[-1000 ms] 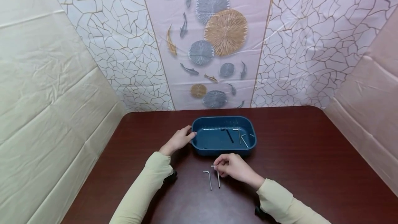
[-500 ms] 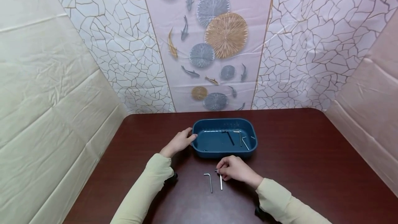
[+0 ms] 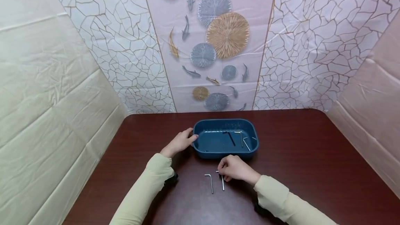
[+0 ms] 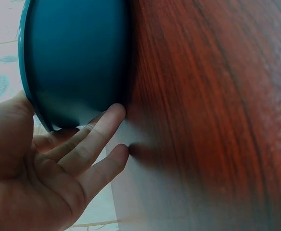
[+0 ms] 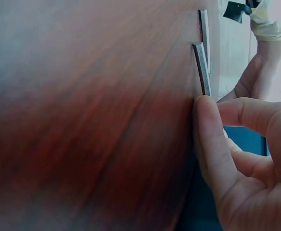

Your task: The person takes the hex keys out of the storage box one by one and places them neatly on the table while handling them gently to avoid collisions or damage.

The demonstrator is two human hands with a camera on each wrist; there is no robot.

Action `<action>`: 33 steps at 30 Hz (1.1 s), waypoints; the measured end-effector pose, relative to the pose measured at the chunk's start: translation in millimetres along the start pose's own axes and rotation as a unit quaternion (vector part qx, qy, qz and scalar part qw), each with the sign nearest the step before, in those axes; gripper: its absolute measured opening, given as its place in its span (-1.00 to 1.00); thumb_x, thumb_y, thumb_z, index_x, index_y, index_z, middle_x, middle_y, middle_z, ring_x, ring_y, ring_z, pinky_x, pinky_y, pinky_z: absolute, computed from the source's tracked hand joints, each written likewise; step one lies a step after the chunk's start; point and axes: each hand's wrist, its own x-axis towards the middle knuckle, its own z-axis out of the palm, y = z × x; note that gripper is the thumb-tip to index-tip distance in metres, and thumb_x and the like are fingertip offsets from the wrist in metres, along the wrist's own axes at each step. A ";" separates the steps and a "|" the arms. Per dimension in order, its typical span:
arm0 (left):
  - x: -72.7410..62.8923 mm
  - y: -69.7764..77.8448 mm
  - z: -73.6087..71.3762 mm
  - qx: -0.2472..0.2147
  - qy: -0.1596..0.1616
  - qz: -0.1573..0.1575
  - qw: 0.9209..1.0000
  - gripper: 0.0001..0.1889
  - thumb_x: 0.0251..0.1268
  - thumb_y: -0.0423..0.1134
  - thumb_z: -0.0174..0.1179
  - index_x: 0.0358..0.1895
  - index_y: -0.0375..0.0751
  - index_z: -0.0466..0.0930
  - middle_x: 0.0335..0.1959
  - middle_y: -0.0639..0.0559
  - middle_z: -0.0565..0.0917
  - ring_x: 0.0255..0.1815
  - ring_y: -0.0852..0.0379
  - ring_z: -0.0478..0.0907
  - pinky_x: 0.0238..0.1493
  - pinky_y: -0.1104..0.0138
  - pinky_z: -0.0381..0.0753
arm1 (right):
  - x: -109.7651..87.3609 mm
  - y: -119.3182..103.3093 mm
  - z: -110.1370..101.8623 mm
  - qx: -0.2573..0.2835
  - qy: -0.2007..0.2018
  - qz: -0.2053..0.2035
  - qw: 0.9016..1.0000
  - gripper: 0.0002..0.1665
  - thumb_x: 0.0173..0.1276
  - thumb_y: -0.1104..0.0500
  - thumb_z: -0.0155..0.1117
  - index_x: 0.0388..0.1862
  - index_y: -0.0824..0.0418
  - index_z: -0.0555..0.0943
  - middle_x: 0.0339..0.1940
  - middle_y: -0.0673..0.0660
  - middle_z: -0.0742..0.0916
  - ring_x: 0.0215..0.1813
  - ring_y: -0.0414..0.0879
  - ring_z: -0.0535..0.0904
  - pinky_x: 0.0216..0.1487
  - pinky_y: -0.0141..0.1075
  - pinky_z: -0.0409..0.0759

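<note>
My left hand [image 3: 178,143] holds the left end of a blue tray [image 3: 223,155]. Its thumb lies over the rim, and in the left wrist view the fingers [image 4: 95,137] reach along the outer wall, fingertips close to the tabletop. In front of the tray, my right hand [image 3: 236,168] pinches a silver hex key [image 3: 223,185] near its bend, between thumb and forefinger. The long arm of this hex key [image 5: 202,72] points toward me, close over the table. Just left of it lies a second silver hex key [image 3: 211,184], its short arm turned left.
Inside the tray, toward its right side, lie a black hex key [image 3: 231,139] and several silver ones, among them one hex key [image 3: 247,144] near the front wall. The dark red wooden table [image 3: 300,162] reaches back to a patterned cloth backdrop [image 3: 228,34].
The pinched hex key has shifted slightly right, away from the one lying beside it, and the right forearm has moved a little. The left hand stays at the tray's end.
</note>
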 end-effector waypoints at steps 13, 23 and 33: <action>-2.1 -1.3 -2.1 0.003 -0.005 -0.003 1.000 -0.48 0.62 -0.06 0.01 0.43 -0.32 0.30 -0.30 -0.02 0.68 -0.20 -0.01 0.64 -0.09 0.15 0.52 | 4.0 -2.4 2.9 -0.038 0.000 -0.012 0.999 -0.91 0.27 0.38 0.28 -0.40 0.28 0.68 -0.63 0.06 0.68 -0.65 -0.11 0.63 -0.57 -0.27 0.62; -2.6 -1.3 -0.7 0.006 -0.010 -0.003 1.000 -0.41 0.61 -0.03 0.02 0.49 -0.34 0.24 -0.22 -0.02 0.70 -0.19 0.06 0.66 0.07 0.07 0.54 | 2.1 -0.2 3.3 -0.029 -0.005 -0.011 1.000 -0.92 0.30 0.37 0.28 -0.39 0.28 0.68 -0.62 0.07 0.68 -0.64 -0.09 0.64 -0.56 -0.27 0.63; -1.8 3.7 -2.5 0.004 -0.006 -0.011 1.000 -0.39 0.60 -0.03 0.03 0.50 -0.33 0.22 -0.19 -0.04 0.70 -0.22 0.10 0.65 0.06 0.08 0.55 | 2.7 -3.2 -1.1 -0.016 -0.007 0.001 1.000 -0.96 0.29 0.34 0.35 -0.37 0.27 0.65 -0.60 0.10 0.68 -0.63 -0.07 0.64 -0.55 -0.22 0.64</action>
